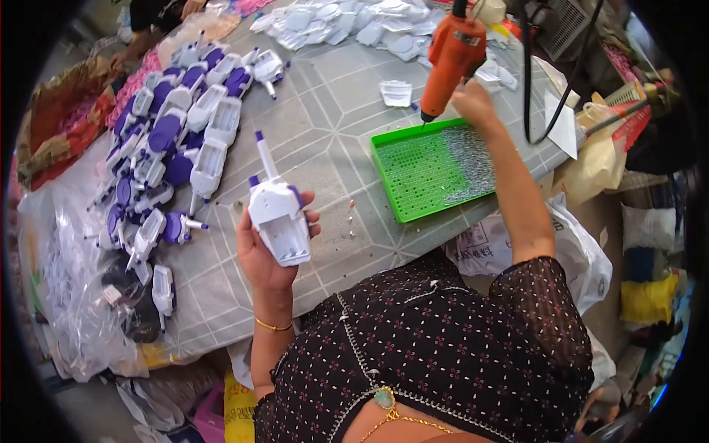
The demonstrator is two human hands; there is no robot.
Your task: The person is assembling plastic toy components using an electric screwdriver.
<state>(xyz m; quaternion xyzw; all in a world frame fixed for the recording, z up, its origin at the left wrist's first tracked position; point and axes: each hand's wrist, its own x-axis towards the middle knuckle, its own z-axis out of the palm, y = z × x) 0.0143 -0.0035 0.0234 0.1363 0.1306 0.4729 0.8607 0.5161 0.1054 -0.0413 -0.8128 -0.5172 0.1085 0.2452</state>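
My left hand (275, 255) holds up a white plastic housing (281, 214) with purple parts, its hollow side facing up and a thin purple-tipped rod sticking out at the far end. Beyond the green tray is my right hand (474, 103), its fingers curled and partly hidden by a hanging orange electric screwdriver (452, 66). What those fingers hold, if anything, does not show. The screwdriver's bit points down over the far edge of the green tray (402, 216). Many small silvery screws (473, 162) lie in the tray's right part. A white cover (396, 94) lies left of the screwdriver.
A heap of white-and-purple housings (173, 133) covers the table's left side. White flat pieces (340, 22) are piled along the far edge. A black cable (527, 88) loops down at the right. Clear plastic bags (74, 273) hang over the left edge.
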